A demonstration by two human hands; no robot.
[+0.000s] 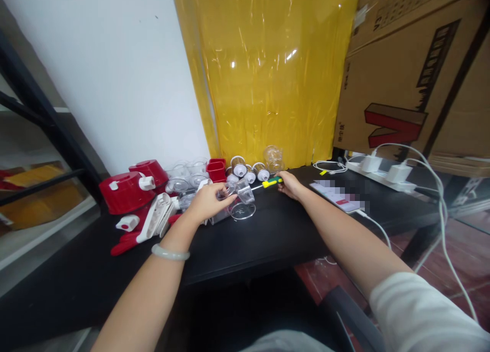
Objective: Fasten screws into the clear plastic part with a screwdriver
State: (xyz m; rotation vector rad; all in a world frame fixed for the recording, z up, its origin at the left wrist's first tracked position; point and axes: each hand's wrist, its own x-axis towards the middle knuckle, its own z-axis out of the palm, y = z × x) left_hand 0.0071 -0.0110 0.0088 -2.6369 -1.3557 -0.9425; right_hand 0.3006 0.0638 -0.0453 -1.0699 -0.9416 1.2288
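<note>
My left hand (210,203) is closed around a clear plastic part (245,193), holding it just above the black table. My right hand (290,185) grips a screwdriver (272,182) by its yellow and green handle. The screwdriver's thin metal shaft points left, and its tip meets or lies very near the clear part; I cannot tell which. Below the held part a round clear piece (242,210) lies on the table. Several metallic cylinders with white ends (239,167) lie behind my hands, next to a red plastic cup (216,170).
Red housings (124,193) and red-and-white handle parts (156,217) crowd the left, with clear cups (186,173) behind. At right lie a tablet (339,195) and a power strip (383,174) with trailing cables. A cardboard box (398,76) and yellow sheeting (271,71) stand behind.
</note>
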